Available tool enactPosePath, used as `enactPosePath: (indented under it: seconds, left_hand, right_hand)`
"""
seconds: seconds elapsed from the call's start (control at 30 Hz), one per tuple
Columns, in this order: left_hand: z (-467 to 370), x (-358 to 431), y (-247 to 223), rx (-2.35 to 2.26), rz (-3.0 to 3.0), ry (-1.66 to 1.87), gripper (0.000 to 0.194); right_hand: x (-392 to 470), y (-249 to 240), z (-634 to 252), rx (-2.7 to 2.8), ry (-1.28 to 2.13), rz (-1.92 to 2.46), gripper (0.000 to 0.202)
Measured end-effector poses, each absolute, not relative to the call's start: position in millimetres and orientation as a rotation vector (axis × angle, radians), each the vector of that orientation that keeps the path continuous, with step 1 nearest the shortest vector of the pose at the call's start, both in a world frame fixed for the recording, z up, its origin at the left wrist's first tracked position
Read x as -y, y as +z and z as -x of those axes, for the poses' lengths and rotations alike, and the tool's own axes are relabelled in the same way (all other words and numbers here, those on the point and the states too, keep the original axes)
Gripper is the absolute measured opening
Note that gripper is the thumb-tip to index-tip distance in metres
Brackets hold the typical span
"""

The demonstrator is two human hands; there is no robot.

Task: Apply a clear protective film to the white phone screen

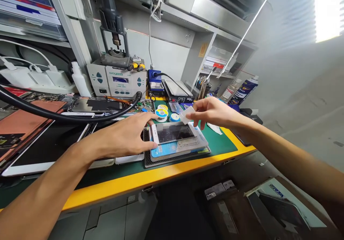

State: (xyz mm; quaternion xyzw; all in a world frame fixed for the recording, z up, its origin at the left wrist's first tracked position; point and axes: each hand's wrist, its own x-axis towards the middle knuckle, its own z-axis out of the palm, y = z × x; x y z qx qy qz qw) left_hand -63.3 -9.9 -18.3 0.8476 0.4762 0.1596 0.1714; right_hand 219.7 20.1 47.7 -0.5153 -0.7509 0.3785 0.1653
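A white-framed phone [174, 132] with a dark screen lies face up on a flat blue-and-white box [168, 149], which rests on a black perforated pad [177, 160]. My left hand [134, 134] grips the phone's left end between thumb and fingers. Over the phone's right end, my right hand [201, 113] pinches a small white card or cloth [187, 115]; whether it touches the screen cannot be made out. Behind the phone are a solder spool [161, 114] and a small blue round tin [174, 118].
A rework station [118, 80] stands behind, its black hose [67, 118] arching over tablets [45, 147] at left. At right are a blue spray can [244, 90] and a tool holder [203, 88]. The green mat [225, 145] ends at a yellow table edge [129, 184].
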Motion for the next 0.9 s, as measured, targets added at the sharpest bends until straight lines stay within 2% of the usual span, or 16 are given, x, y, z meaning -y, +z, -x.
enactPosePath:
  seconds: [0.13, 0.27, 0.33, 0.73, 0.9]
  left_hand:
    - [61, 10, -19, -1.380, -2.424, 0.452, 0.074]
    - [59, 10, -18, -1.375, -2.420, 0.451, 0.073]
    - [59, 10, -17, -1.367, -2.413, 0.441, 0.074]
    - [60, 11, -20, -1.384, -2.386, 0.398, 0.071]
    - [62, 11, -24, -1.371, -2.375, 0.432, 0.072]
  right_hand:
    - [-11, 40, -242, 2.322, 0.845, 1.372, 0.027]
    - [-3, 19, -249, 2.567, 0.347, 1.101, 0.020]
    - [-4, 10, -252, 2.675, 0.207, 0.982, 0.021]
    - [-28, 1, -271, 2.690, -0.348, 0.525, 0.016]
    - [-36, -1, -269, 2.702, -0.330, 0.408, 0.017]
